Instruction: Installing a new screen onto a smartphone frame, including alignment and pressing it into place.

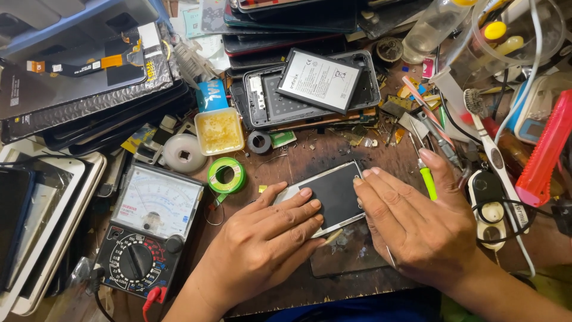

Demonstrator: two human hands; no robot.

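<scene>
Head view: both hands press flat on a dark-screened phone point(333, 194) lying mid-tabletop point(298, 156). The left hand point(268, 238) lays spread fingers over the phone's 8 o'clock corner; its grip pinches nothing. The right hand point(417, 226) covers the 3 o'clock edge, a green-handled tool point(428, 182) tucked against it. An analog multimeter point(149, 229) sits at 9 o'clock, a loose battery point(320, 80) at 12. The step looks like seating or steadying the phone; continuing calls for even pressure.
</scene>
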